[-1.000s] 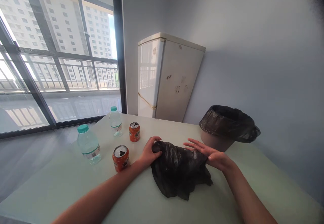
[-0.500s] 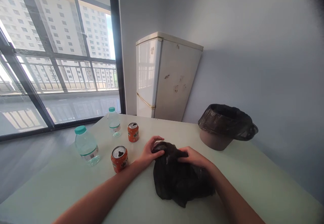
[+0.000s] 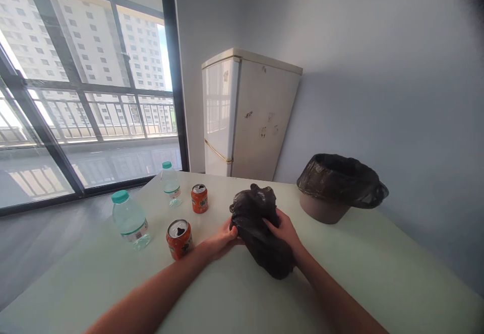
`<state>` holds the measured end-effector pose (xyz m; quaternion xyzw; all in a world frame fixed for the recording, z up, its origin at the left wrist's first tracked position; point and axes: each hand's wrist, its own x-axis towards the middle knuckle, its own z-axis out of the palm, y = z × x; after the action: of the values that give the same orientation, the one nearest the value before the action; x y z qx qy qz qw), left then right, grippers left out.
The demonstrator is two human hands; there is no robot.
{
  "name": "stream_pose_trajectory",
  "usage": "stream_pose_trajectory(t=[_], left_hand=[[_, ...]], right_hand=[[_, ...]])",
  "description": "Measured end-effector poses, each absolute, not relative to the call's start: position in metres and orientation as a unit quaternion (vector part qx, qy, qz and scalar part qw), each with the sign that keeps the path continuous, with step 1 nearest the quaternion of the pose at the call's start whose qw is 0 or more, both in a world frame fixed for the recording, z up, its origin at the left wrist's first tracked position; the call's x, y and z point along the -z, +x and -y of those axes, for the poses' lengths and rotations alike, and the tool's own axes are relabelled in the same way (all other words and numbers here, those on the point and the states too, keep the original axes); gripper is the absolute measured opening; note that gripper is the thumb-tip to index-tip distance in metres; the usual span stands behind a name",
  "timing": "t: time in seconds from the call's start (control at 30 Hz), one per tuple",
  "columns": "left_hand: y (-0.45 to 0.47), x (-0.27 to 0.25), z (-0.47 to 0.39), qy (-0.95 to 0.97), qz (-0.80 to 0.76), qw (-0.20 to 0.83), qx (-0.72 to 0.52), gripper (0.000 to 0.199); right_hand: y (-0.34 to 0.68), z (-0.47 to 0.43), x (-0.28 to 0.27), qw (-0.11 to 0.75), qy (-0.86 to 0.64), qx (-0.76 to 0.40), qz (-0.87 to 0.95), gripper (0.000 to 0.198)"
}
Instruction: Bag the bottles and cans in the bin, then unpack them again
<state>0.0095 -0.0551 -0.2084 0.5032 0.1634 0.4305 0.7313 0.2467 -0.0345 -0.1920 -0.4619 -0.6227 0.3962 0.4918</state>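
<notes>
A crumpled black plastic bag is held between my two hands over the table's middle. My left hand grips its left side, thumb on top and the other fingers partly hidden beneath. On the right side, my right hand is closed round the bag with its thumb across the upper face. Beside my left forearm stands an orange drink can, its top opened. A second orange can stands farther back, upright and also opened.
Two clear plastic bottles with teal caps, a nearer bottle and a farther bottle, stand at the left of the pale table. A bin lined with a black bag stands at the right. Behind the table is a white fridge.
The black bag has been gathered into a narrower bundle, its top now rising beyond my hands. My left hand has moved down along its left side, and my right hand has shifted slightly.
</notes>
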Motion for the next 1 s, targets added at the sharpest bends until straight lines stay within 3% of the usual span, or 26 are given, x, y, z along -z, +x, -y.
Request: stream_pose_trajectory(t=[0.13, 0.23, 0.37, 0.47, 0.57, 0.7, 0.8, 0.9, 1.0], left_hand=[[0.011, 0.21, 0.052, 0.468, -0.26, 0.697, -0.478, 0.084], [0.012, 0.209, 0.049, 0.448, -0.34, 0.647, -0.514, 0.07], [0.012, 0.207, 0.043, 0.438, -0.31, 0.636, -0.554, 0.065], [0.011, 0.206, 0.041, 0.444, -0.299, 0.654, -0.534, 0.044], [0.01, 0.204, 0.042, 0.42, -0.281, 0.674, -0.539, 0.028], [0.006, 0.202, 0.043, 0.387, -0.268, 0.693, -0.547, 0.039], [0.005, 0.203, 0.04, 0.445, -0.292, 0.65, -0.543, 0.046], [0.006, 0.204, 0.037, 0.494, -0.292, 0.601, -0.556, 0.048], [0.007, 0.205, 0.036, 0.5, -0.249, 0.601, -0.571, 0.056]], right_hand=[[0.25, 0.039, 0.187, 0.456, -0.422, -0.4, 0.674, 0.042], [0.252, 0.043, 0.178, 0.494, -0.388, -0.478, 0.614, 0.046], [0.259, 0.041, 0.176, 0.534, -0.374, -0.572, 0.497, 0.036], [0.267, 0.037, 0.18, 0.538, -0.365, -0.596, 0.47, 0.015], [0.273, 0.034, 0.181, 0.541, -0.354, -0.601, 0.47, 0.016], [0.281, 0.034, 0.176, 0.541, -0.33, -0.622, 0.459, 0.021], [0.281, 0.037, 0.172, 0.509, -0.338, -0.648, 0.455, 0.041], [0.273, 0.044, 0.17, 0.47, -0.354, -0.649, 0.482, 0.038], [0.265, 0.05, 0.173, 0.408, -0.336, -0.667, 0.526, 0.063]])
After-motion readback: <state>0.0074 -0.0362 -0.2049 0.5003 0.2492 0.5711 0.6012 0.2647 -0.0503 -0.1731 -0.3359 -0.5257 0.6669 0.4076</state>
